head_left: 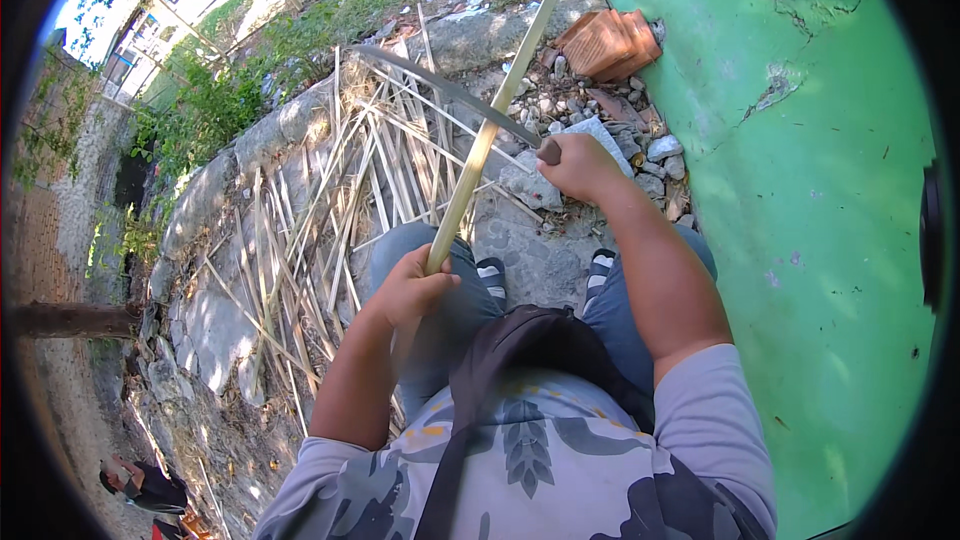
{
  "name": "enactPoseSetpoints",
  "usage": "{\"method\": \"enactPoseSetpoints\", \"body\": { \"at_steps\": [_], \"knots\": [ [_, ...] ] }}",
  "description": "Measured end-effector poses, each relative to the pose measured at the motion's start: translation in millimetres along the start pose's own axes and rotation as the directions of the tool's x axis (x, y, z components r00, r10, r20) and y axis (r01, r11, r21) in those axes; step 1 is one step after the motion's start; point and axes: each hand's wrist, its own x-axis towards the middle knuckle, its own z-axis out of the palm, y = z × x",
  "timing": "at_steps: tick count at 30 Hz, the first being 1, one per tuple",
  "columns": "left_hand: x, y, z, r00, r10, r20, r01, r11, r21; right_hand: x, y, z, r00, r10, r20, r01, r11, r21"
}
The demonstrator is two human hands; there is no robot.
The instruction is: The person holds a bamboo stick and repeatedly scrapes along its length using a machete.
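Note:
My left hand (415,287) is closed around the lower end of a long, pale bamboo strip (468,180), which slants up and away to the right. In my right hand (583,168) is the dark handle of a machete (440,85). Its long blade reaches to the far left and crosses the bamboo strip at about mid-length. Whether the edge bites into the strip, I cannot tell. Many split bamboo strips (345,180) lie in a loose heap on the ground to the left, beyond my knees.
A green wall (800,240) runs along my right. Stones (545,105) and stacked orange roof tiles (610,45) lie at its foot. A dark bag (540,340) rests on my lap. Green plants (220,90) grow at the far left; another person (145,485) is at the lower left.

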Motion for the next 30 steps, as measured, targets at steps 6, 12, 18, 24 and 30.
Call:
{"method": "enactPoseSetpoints", "body": {
  "at_steps": [6,12,18,24,30],
  "knots": [
    [-2.5,-0.1,-1.1,0.999,-0.032,0.004,0.032,1.000,0.000,-17.5,-20.1,8.7,0.987,-0.163,0.003,0.162,0.984,-0.074],
    [-7.7,-0.4,-0.2,1.000,0.025,0.002,-0.025,0.996,0.083,-17.0,-30.9,-2.3,0.950,-0.251,0.186,0.292,0.925,-0.243],
    [-3.2,-1.2,-2.6,0.999,-0.027,0.037,0.030,0.997,-0.069,7.5,27.3,-14.8,0.995,0.102,-0.007,-0.101,0.989,0.111],
    [-4.2,0.0,-0.5,0.999,-0.047,0.016,0.048,0.994,-0.096,-4.2,5.3,-4.7,0.973,0.019,-0.228,-0.029,0.999,-0.039],
    [-6.8,-10.0,-11.0,0.998,-0.023,0.066,0.041,0.956,-0.292,-11.3,-13.7,-2.4,0.917,-0.261,-0.303,0.269,0.963,-0.016]
  ]
}}
